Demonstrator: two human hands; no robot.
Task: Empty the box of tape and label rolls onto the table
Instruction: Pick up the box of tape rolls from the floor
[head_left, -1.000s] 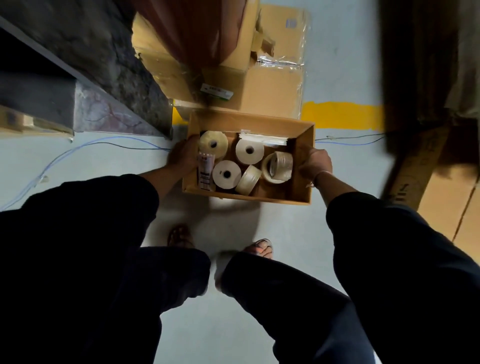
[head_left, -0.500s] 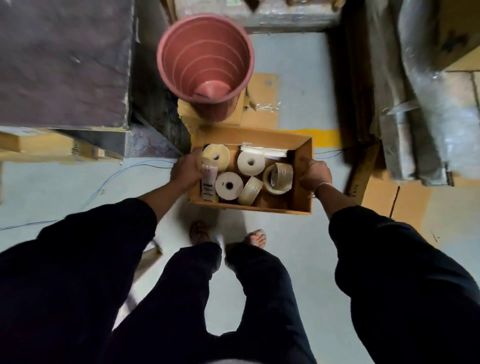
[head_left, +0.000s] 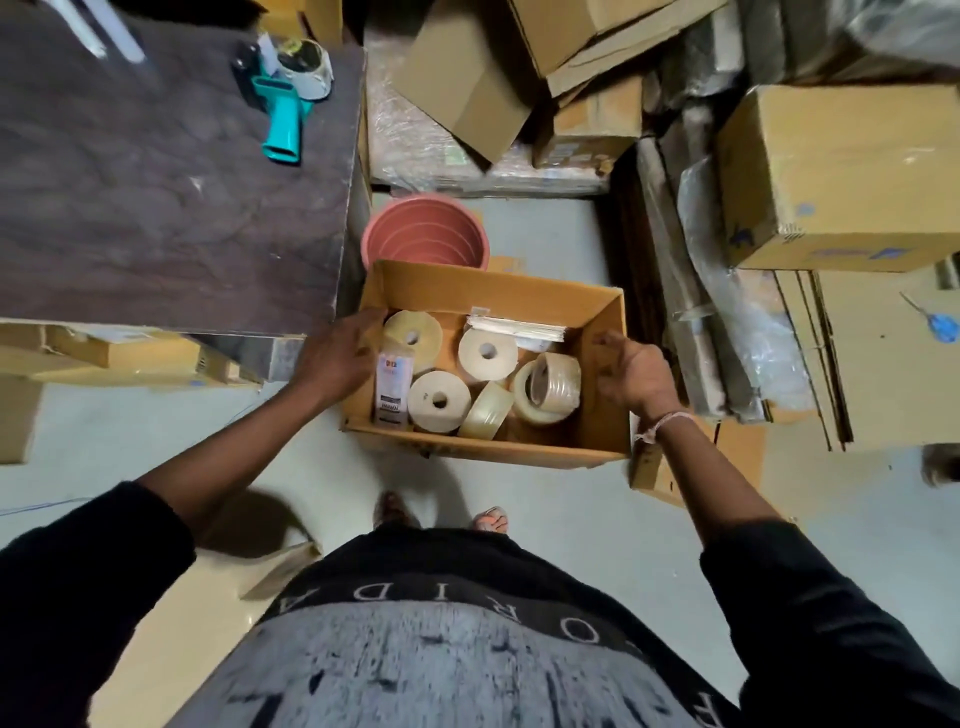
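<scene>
An open cardboard box (head_left: 493, 288) hangs above the floor between my hands. My left hand (head_left: 337, 358) grips its left wall, fingers curled over the rim. My right hand (head_left: 631, 374) grips the right wall the same way. Inside lie two white label rolls (head_left: 487, 353) (head_left: 439, 401), a yellowish tape roll (head_left: 413, 335), clear tape rolls (head_left: 548, 387) (head_left: 485, 410), a flat printed packet (head_left: 393, 387) and a stack of white sheets (head_left: 517, 328). The dark wooden table (head_left: 156, 197) is at the upper left, beside the box.
A teal tape dispenser (head_left: 285, 98) lies on the table's far part. A pink plastic bucket (head_left: 426, 234) stands on the floor just behind the box. Cardboard cartons (head_left: 831, 176) and wrapped bundles crowd the right and back. My feet (head_left: 488, 519) are on the grey floor below.
I have stood up, lifting the box off the floor in both hands. The view has swung up, so the tabletop and the tape dispenser have come into sight.
</scene>
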